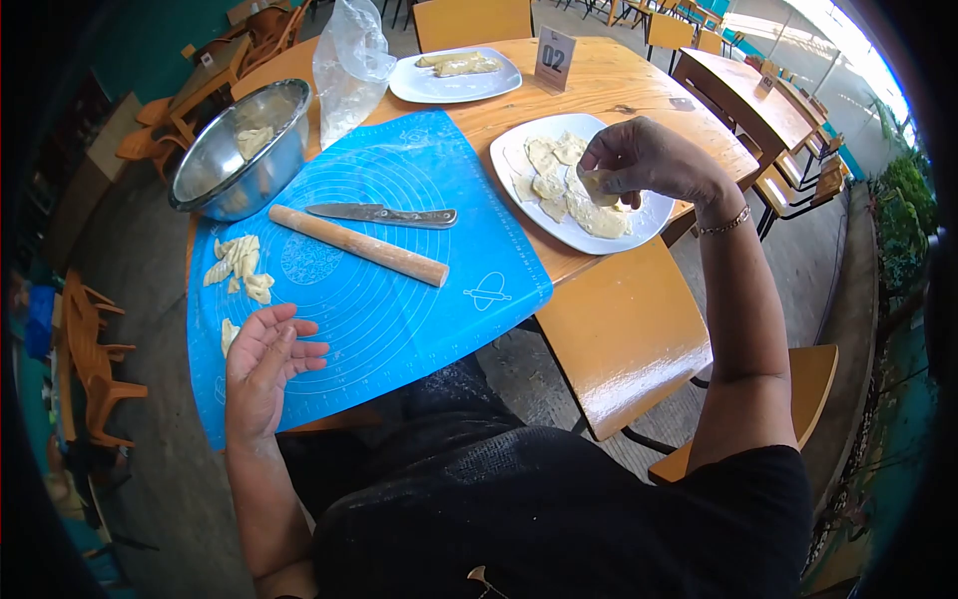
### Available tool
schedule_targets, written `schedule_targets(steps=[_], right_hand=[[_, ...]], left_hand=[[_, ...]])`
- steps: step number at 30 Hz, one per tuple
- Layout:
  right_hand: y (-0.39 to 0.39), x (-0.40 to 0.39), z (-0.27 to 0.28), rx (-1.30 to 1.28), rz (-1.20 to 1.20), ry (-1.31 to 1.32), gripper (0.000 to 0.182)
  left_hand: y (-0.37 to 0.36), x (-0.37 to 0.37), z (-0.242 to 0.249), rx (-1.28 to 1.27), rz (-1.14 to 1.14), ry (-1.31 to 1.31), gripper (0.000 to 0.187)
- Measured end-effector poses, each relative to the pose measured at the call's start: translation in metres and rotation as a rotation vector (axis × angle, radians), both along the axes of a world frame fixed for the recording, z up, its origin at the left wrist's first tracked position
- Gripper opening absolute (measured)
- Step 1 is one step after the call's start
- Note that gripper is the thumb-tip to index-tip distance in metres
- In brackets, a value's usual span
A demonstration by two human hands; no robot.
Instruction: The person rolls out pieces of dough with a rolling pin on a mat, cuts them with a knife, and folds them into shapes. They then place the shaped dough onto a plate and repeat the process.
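My right hand (pixel 647 165) is above a white plate (pixel 506 192), its fingers pinched on a thin piece of dough (pixel 599 190) that they partly hide. Several flat pieces of dough (pixel 547 186) lie spread and overlapping on that plate. Over the near left part of a blue pastry mat (pixel 399 309), my left hand (pixel 264 374) holds nothing, fingers apart and palm turned inward. Close to it on the mat are dough scraps (pixel 239 268). A wooden rolling pin (pixel 359 246) lies across the mat, with a knife (pixel 384 215) just beyond it.
A steel bowl (pixel 239 150) with some dough inside stands at the mat's far left corner. Beside it is a clear plastic bag (pixel 351 70). Farther back are a second plate (pixel 404 85) with dough strips and a number card (pixel 554 60). A wooden chair (pixel 629 329) touches the table's near side.
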State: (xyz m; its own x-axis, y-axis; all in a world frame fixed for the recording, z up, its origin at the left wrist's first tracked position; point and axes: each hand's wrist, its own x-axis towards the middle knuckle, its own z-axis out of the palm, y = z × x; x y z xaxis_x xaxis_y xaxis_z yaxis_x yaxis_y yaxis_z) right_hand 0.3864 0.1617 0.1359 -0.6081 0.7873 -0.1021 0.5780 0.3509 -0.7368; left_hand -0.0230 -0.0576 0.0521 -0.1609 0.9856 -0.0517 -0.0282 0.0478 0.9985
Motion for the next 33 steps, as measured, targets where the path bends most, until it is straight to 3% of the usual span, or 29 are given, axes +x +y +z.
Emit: schedule_targets(steps=[2,6,8,9,12,14,17,21,25,31,33], right_hand=[[-0.007,-0.004,0.008,0.135,-0.065,-0.128,0.018],[-0.022,-0.009,0.019,0.14,0.005,-0.159,0.015],[-0.035,-0.018,0.017,-0.108,0.18,0.11,0.017],[-0.044,-0.025,0.019,-0.112,0.187,0.108,0.017],[-0.066,-0.048,0.015,-0.308,0.33,0.256,0.019],[-0.072,-0.058,0.005,-0.351,0.468,0.373,0.021],[-0.079,-0.066,0.006,-0.183,0.389,0.245,0.022],[-0.08,-0.063,0.011,-0.107,0.245,0.142,0.025],[-0.077,-0.058,0.002,-0.056,0.302,0.131,0.026],[-0.087,-0.058,0.008,-0.049,0.399,0.086,0.036],[-0.088,-0.058,0.009,-0.043,0.439,0.123,0.034]], left_hand=[[0.004,0.006,0.003,-0.001,-0.017,-0.002,0.035],[0.021,0.033,0.008,-0.017,-0.096,0.127,0.037],[0.033,0.056,0.013,0.02,-0.182,0.151,0.04],[0.038,0.069,0.016,0.061,-0.272,0.177,0.042],[0.055,0.111,0.011,0.207,-0.39,0.012,0.048],[0.062,0.133,0.011,0.159,-0.625,-0.497,0.048],[0.066,0.146,0.017,0.078,-0.721,-0.416,0.043],[0.07,0.14,0.009,-0.031,-0.629,-0.335,0.033],[0.071,0.142,0.001,-0.032,-0.576,-0.275,0.032],[0.068,0.161,0.008,0.283,-0.53,-0.445,0.045],[0.072,0.151,0.017,0.02,-0.715,-0.381,0.059]])
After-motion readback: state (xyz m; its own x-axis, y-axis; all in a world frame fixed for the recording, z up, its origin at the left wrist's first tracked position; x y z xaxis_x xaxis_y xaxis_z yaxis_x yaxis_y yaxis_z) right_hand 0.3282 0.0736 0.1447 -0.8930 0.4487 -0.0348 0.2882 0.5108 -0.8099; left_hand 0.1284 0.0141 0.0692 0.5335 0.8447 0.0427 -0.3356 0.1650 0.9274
